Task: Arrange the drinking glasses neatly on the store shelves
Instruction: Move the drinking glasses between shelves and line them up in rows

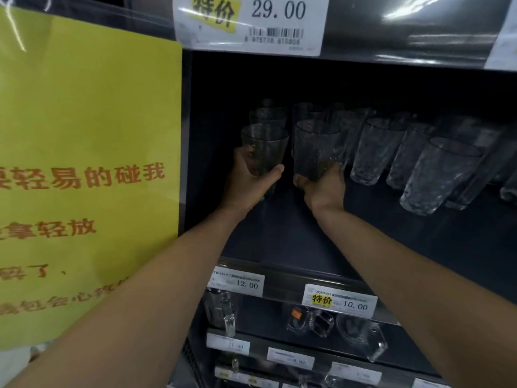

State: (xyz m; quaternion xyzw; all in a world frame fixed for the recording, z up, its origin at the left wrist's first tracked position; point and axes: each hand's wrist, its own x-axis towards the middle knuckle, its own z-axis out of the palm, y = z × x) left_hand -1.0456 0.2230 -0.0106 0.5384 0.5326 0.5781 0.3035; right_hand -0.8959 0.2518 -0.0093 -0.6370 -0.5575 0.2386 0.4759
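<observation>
Two dark smoked drinking glasses stand upright near the left end of the dark shelf [293, 236]. My left hand [249, 183] grips the left glass [264, 147] around its lower half, thumb on its right side. My right hand [324, 189] grips the base of the right glass [314, 147]. More dark glasses [270, 114] stand in rows behind these two. To the right, several clear textured glasses [376, 149] stand on the same shelf, the nearest one [440, 175] furthest forward.
A large yellow sign with red writing [84, 169] hangs at the left edge of the shelf. A 29.00 price tag [251, 21] sits on the shelf rail above. Lower shelves hold glass mugs [361, 334] behind 12.00 and 10.00 price tags [340, 299].
</observation>
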